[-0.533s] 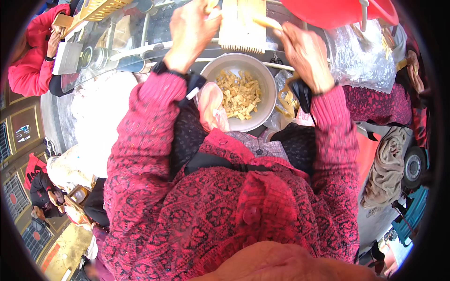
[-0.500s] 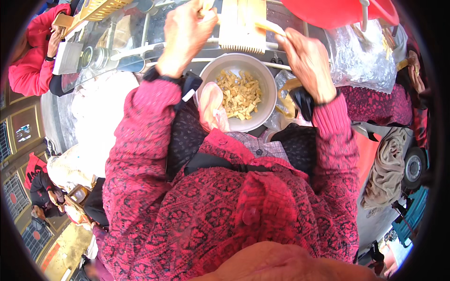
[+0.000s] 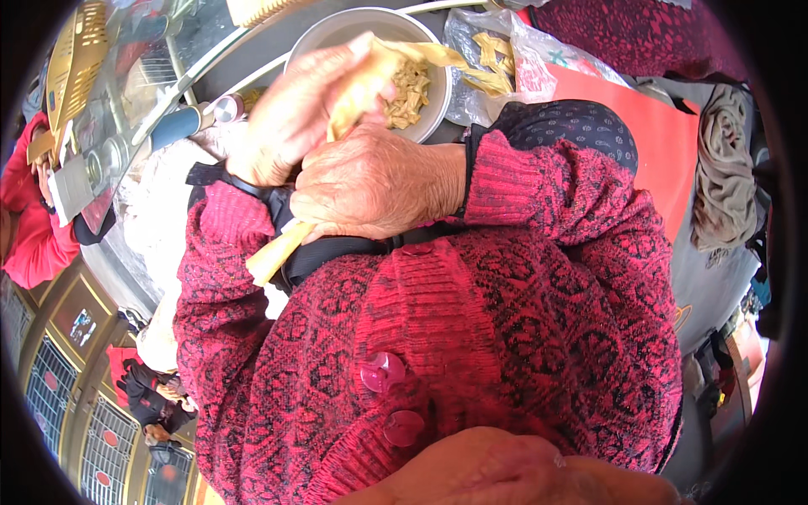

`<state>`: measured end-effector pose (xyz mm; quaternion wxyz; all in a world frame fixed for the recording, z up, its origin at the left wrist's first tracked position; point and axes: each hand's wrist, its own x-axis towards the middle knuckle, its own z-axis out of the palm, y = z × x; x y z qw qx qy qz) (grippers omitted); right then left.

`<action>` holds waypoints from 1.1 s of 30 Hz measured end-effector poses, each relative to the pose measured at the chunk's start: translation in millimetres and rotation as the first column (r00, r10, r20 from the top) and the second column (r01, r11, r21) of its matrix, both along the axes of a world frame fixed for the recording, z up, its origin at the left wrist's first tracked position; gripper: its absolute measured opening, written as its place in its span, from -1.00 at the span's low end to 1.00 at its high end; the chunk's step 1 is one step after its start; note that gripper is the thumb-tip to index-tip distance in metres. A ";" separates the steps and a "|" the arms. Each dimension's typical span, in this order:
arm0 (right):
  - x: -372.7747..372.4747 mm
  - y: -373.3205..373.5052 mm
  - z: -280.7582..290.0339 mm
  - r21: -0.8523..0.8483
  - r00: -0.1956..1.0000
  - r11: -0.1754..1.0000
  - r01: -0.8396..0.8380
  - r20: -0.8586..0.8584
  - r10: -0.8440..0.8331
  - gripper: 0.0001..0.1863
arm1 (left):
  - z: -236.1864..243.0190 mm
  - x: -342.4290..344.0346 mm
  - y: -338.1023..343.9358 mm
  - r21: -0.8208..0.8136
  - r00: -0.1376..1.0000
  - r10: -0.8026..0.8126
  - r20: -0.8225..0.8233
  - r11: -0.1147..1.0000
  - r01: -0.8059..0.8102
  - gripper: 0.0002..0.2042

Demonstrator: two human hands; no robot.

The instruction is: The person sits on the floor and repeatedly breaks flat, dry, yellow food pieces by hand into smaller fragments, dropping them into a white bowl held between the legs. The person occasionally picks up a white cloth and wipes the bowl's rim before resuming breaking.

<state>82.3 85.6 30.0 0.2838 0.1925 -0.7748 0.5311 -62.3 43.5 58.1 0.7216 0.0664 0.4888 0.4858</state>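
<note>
latticed windows [image 3: 109, 446] stand in the background, well to the left of the bowl [image 3: 358, 23]. just on the body side of that bowl, the right hand [image 3: 383, 181] is curled narrow around a pale yellow strip [image 3: 362, 93], a rolled end [image 3: 278, 257] poking out below the fist. the left hand [image 3: 295, 109] overlaps the bowl's left side and meets the strip's broader part; how firmly it grips, i cannot tell. the strip's other end reaches over the bowl to its right. small yellow pieces [image 3: 410, 105] lie inside the bowl; just right of it are a clear bag [image 3: 461, 34] and more strips [image 3: 492, 55]. a light, even pull seems best, since so thin a strip would likely tear, with the loose end clear of the bowl's rim.
</note>
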 end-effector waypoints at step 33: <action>-5.2 120.3 -66.1 0.363 0.912 0.932 -0.028 0.392 -0.125 -0.80 | -9.3 -5.9 -13.1 0.276 -0.205 0.467 -0.860 0.764 0.583 -0.80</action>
